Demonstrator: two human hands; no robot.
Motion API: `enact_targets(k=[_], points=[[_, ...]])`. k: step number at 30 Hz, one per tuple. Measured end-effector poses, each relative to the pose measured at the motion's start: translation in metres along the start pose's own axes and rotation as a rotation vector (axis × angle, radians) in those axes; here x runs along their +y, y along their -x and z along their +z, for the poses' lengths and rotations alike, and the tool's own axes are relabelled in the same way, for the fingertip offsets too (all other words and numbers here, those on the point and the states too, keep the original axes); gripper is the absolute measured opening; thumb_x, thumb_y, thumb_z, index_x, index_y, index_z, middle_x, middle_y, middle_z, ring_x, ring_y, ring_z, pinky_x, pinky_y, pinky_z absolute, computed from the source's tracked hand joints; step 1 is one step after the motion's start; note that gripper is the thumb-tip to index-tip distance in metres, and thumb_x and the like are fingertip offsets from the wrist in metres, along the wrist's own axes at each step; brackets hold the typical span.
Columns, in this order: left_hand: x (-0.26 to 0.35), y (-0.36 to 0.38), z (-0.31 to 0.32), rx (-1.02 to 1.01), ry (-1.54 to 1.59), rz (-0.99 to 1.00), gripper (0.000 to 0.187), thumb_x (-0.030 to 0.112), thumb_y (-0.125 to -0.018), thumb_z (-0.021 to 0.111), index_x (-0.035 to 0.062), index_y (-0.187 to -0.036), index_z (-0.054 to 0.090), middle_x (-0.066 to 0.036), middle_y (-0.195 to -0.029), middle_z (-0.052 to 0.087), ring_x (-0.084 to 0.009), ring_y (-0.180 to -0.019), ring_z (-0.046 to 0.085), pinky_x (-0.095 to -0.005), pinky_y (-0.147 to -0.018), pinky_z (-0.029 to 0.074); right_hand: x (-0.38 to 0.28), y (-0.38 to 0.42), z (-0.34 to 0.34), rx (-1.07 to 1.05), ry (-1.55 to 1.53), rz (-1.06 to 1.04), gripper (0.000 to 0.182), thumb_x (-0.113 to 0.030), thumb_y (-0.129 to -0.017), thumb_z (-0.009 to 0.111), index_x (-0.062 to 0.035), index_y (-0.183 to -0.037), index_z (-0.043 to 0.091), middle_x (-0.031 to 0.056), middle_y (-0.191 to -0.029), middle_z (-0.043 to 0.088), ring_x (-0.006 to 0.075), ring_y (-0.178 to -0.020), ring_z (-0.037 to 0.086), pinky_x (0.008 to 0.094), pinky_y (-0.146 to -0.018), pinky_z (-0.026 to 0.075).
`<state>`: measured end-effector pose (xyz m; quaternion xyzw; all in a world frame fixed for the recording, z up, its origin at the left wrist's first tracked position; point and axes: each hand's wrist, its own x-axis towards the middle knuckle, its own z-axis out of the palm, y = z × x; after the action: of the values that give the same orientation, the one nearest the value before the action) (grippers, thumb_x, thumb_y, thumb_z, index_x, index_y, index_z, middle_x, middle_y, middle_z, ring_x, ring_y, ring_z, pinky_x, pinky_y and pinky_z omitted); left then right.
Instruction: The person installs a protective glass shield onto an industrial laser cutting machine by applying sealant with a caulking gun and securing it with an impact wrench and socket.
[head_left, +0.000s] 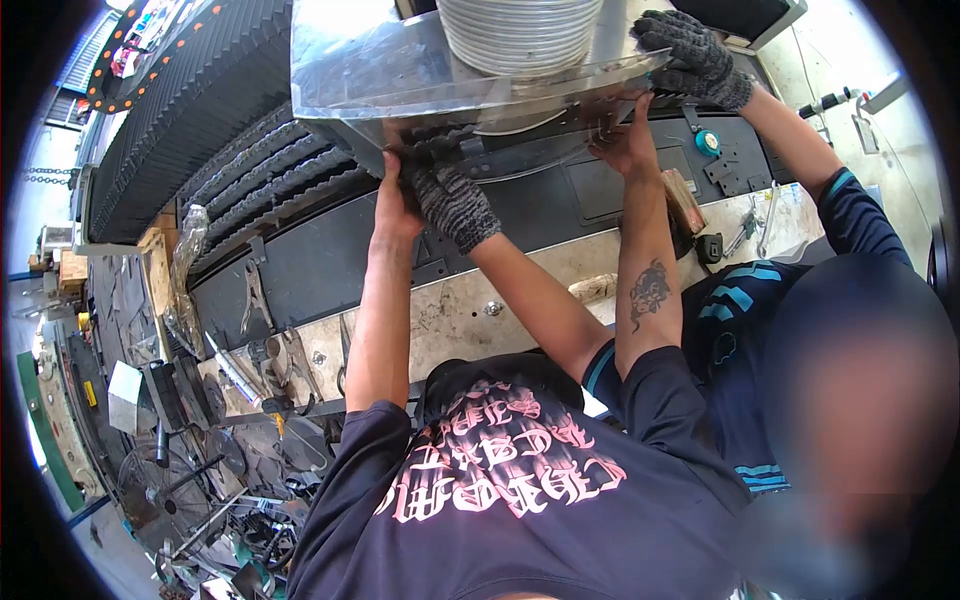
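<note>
Clear panel (385, 92) rests in left hand (396, 202) and right hand (630, 148), grip wide.

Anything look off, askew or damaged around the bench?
Jumbled heap of dark and teal odds and ends, lower left: looks unsorted. Flat beige worktop strip has dark smudges; stain or wear, can't tell. No obvious damage on the held transparent plastic sheet, though glare hides some.

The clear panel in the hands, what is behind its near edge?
Behind the clear panel, a pale ribbed coil is visible. What the coil itself covers cannot be seen.
</note>
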<state>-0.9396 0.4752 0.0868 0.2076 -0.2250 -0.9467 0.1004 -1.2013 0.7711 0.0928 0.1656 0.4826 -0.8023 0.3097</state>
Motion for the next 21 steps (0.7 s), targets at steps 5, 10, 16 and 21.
enact_targets(k=[5,10,16,21], points=[[-0.003,0.0,0.005,-0.035,-0.008,0.012,0.084,0.068,-0.092,0.052,0.0077,-0.149,0.04,-0.014,-0.145,0.051,-0.0343,-0.132,0.049,-0.0529,-0.115,0.034,0.001,0.0,0.004,0.036,0.024,-0.068,0.13,-0.097,-0.069,0.045,0.0081,-0.144,0.028,0.0189,-0.128,0.044,0.0332,-0.118,0.048,0.0621,-0.109,0.027],[-0.007,0.007,0.016,-0.058,-0.08,0.096,0.076,0.064,-0.096,0.049,0.0111,-0.15,0.04,-0.013,-0.147,0.05,-0.0315,-0.133,0.049,-0.0501,-0.112,0.039,-0.011,0.043,0.025,-0.074,0.068,-0.133,0.11,-0.092,-0.075,0.045,-0.0177,-0.155,0.031,0.0244,-0.147,0.035,0.039,-0.128,0.043,0.0667,-0.109,0.025],[-0.013,0.018,0.03,0.362,-0.242,0.274,0.07,0.052,-0.092,0.068,-0.0043,-0.133,0.055,-0.011,-0.125,0.063,-0.0215,-0.109,0.061,-0.0375,-0.094,0.05,-0.009,0.037,0.02,-0.014,0.138,-0.239,0.09,-0.085,-0.085,0.042,-0.0219,-0.15,0.042,0.0065,-0.152,0.042,0.026,-0.136,0.041,0.0552,-0.107,0.031],[-0.016,0.028,0.036,0.521,-0.56,0.692,0.055,0.04,-0.092,0.074,-0.0043,-0.123,0.064,-0.01,-0.118,0.067,-0.0174,-0.108,0.059,-0.0323,-0.096,0.044,0.008,0.043,0.032,-0.126,0.209,-0.254,0.079,-0.073,-0.092,0.045,-0.0213,-0.152,0.037,0.0041,-0.154,0.041,0.0238,-0.141,0.038,0.0515,-0.108,0.035]])
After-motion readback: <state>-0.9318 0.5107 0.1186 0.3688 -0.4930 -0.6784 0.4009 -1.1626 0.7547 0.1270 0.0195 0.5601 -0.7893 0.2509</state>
